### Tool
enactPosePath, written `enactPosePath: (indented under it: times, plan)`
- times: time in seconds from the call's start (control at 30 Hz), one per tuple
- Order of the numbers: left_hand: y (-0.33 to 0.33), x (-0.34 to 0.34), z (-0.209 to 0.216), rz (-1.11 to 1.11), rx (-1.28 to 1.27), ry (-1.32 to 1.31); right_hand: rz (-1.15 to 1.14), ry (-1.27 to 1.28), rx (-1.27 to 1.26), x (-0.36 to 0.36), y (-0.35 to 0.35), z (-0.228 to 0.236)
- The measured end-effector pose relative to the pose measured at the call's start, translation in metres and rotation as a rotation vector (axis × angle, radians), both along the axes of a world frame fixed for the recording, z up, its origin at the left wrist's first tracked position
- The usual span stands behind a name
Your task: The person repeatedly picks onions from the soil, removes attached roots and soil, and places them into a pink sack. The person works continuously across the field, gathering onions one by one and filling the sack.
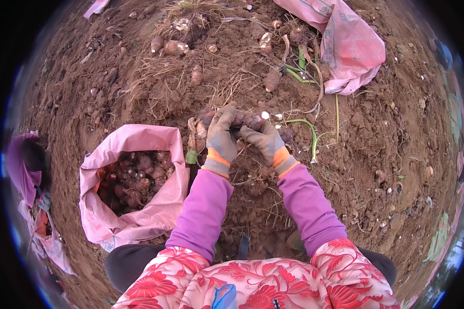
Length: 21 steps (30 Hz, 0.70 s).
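Observation:
My left hand (222, 135), in a grey work glove with an orange cuff, is closed round a clump of taro (248, 120) just above the soil. My right hand (265, 141), gloved the same way, is closed against the near right side of the clump. The brown corms are soiled, and pale cut spots show at their right end. The fingertips are partly hidden by the clump. To the left of my left hand is a dry stalk (192, 135) with a green end. Beside my left forearm, a pink woven sack (162, 206) stands open, holding many taro corms (139, 177).
Another pink sack (353, 49) lies crumpled at the far right. Loose taro corms (175, 48) and dry roots are scattered ahead on the brown soil (386, 154). A green stem (313, 139) lies right of my right hand. At the left edge is a person's purple sleeve (23, 165).

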<state>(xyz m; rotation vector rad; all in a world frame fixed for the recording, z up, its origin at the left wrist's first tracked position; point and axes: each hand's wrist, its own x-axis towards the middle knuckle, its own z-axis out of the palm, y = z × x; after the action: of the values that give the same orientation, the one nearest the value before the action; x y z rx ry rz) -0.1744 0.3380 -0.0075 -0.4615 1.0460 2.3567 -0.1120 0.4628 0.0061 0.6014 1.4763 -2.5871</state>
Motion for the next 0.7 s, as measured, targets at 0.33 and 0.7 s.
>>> enactPosePath:
  times: [0.33,0.7]
  plan:
    - [-0.017,-0.006,0.007,-0.192,0.145,-0.101,0.104,0.1,0.163,0.034,-0.005,0.003]
    - [-0.042,-0.016,-0.027,-0.275,0.28,0.096,0.834,-0.709,1.93,-0.062,0.167,-0.035]
